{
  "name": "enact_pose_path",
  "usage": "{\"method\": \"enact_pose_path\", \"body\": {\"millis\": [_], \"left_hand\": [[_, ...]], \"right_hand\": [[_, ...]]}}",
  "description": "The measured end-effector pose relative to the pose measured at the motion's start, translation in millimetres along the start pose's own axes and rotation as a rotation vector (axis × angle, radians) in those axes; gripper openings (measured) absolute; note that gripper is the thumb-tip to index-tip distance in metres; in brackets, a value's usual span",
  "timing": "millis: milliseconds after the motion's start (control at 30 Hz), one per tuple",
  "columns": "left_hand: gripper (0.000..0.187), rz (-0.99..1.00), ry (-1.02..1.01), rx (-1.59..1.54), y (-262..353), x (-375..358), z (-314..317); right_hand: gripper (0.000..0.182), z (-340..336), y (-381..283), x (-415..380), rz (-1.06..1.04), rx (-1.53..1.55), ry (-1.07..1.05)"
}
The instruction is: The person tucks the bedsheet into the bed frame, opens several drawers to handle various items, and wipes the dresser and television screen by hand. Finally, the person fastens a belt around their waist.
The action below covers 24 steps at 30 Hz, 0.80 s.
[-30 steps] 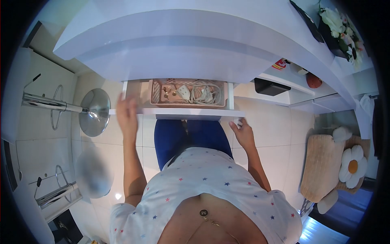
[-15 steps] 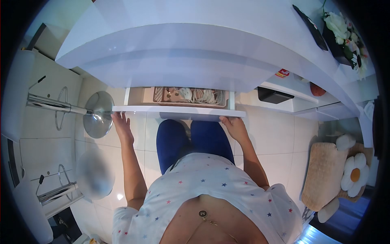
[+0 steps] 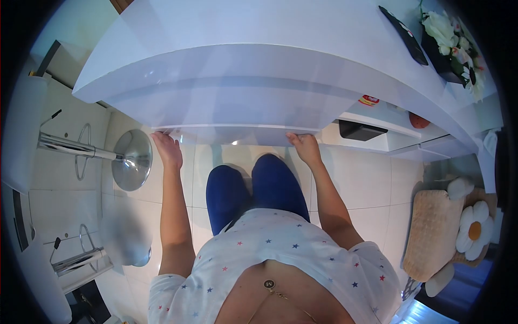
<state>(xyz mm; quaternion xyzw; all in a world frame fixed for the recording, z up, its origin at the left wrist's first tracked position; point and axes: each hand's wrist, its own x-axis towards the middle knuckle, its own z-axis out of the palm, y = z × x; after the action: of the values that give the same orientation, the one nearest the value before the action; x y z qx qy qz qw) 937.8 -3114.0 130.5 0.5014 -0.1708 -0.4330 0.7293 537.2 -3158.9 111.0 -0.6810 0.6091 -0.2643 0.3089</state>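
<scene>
The white drawer point(image 3: 232, 133) in front of my knees is pushed in under the desk, and only its front panel and top edge show. At the panel's left end, my left hand point(image 3: 168, 151) rests its extended fingers against the edge. Near the right end, my right hand point(image 3: 305, 147) touches the panel with fingers slightly bent and apart. Neither hand appears to grip the panel. The drawer's contents are hidden.
Above the drawer is the curved white desk point(image 3: 216, 75), with a dark remote-like object point(image 3: 404, 35) and white flowers point(image 3: 442, 32). A black box point(image 3: 361, 130) sits in a shelf at right. Chrome stool bases point(image 3: 132, 160) stand left; a tan cushioned seat point(image 3: 434, 232) is at right.
The drawer has slid inward, away from me, hiding the basket with white cables that showed inside. Both hands have moved forward with its front panel.
</scene>
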Motion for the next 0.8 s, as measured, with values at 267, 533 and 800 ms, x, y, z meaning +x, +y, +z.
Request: {"method": "enact_pose_path", "body": {"millis": [267,533,800], "left_hand": [[0.075,0.045,0.124,0.027,-4,-11,-20],[0.051,0.259,0.245,0.195,16,-48,-14],[0.036,0.797,0.04,0.397,103,-87,53]], "right_hand": [[0.038,-6,-1,-13,0.069,-0.033,-0.02],[0.037,-34,60,-42,0.329,-0.093,0.172],[0.058,-20,171,20,0.078,-0.594,0.266]]}}
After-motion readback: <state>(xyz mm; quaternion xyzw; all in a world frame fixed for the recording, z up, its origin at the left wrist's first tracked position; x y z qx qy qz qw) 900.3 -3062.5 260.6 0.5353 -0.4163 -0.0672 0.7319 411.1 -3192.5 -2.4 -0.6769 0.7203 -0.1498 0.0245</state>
